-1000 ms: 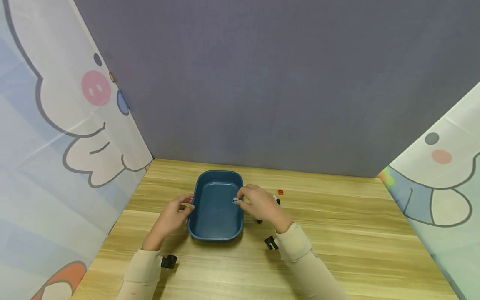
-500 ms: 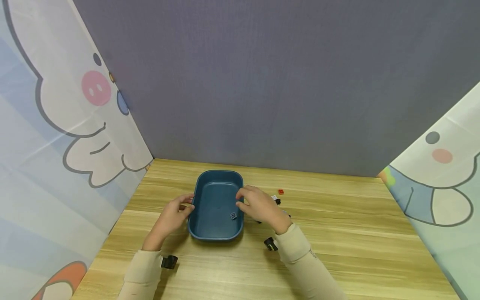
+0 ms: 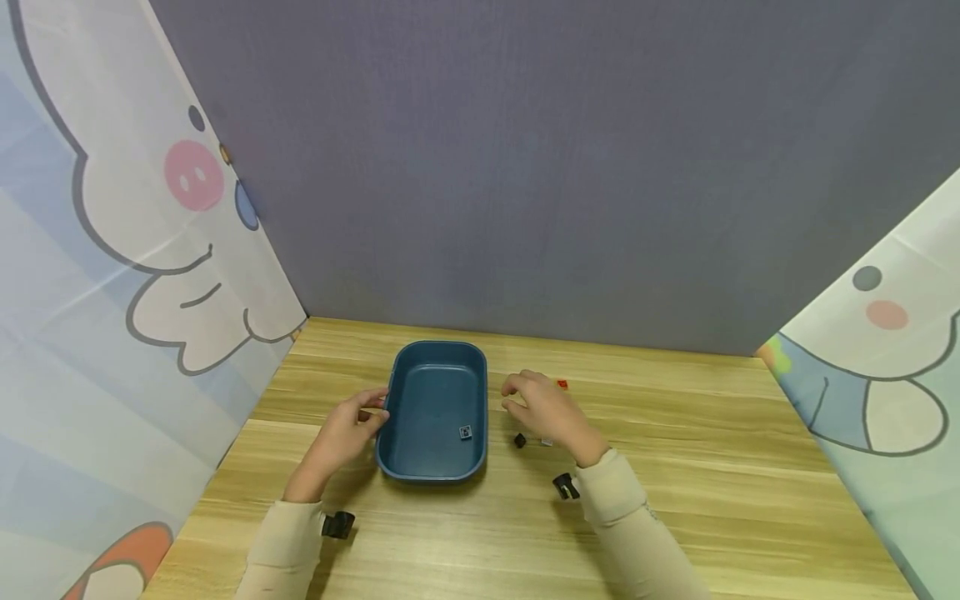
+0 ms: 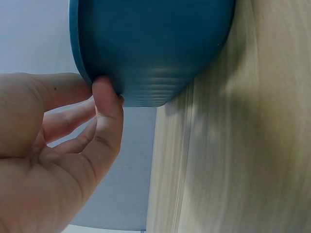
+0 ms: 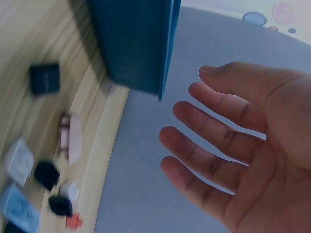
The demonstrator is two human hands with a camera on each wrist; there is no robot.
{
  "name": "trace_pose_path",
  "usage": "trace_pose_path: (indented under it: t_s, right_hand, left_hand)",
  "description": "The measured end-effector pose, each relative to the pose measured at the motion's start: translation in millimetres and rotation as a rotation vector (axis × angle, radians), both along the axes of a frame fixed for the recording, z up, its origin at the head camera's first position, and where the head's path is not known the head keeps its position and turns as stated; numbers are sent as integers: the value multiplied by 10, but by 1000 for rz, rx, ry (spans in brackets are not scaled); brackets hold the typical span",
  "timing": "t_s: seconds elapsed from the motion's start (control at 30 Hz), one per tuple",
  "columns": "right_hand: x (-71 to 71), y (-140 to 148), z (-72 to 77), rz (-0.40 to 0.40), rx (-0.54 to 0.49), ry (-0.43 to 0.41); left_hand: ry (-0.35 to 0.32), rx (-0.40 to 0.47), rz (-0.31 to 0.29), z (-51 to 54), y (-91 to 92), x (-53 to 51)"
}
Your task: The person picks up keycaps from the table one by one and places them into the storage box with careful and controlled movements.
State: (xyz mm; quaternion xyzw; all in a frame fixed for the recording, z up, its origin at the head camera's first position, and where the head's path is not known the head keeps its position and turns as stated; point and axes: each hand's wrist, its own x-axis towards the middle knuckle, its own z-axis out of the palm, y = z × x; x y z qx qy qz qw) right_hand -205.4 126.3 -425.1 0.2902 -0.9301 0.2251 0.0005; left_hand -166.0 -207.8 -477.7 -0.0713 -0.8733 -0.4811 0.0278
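A dark blue plastic bin stands on the wooden table, one small grey toy block lying inside towards its near right corner. My left hand pinches the bin's left rim between thumb and fingers, seen close up in the left wrist view. Beyond the bin's right side hovers my right hand, apart from the bin. Its fingers are loosely bent with nothing between them. Under and around it lie a black block, a whitish block and a red piece; the hand hides others.
The right wrist view shows several small pieces on the table, including a pale pink one and a light blue one, somewhat blurred. A grey panel rises behind the table, with cartoon-printed cloth at both sides.
My right hand has let go of the grey block, which dropped into the bin, and has since moved right, away from the rim. The left hand and the bin stay put.
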Motion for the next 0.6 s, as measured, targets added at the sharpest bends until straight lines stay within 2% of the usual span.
trace_pose_path:
  t_s: [0.3, 0.6]
  right_hand:
    - [-45, 299, -40, -73, 19, -22]
    - [-80, 399, -114, -86, 51, -33]
  left_hand:
    - [1, -6, 3, -6, 4, -8]
    - [-1, -8, 7, -5, 15, -2]
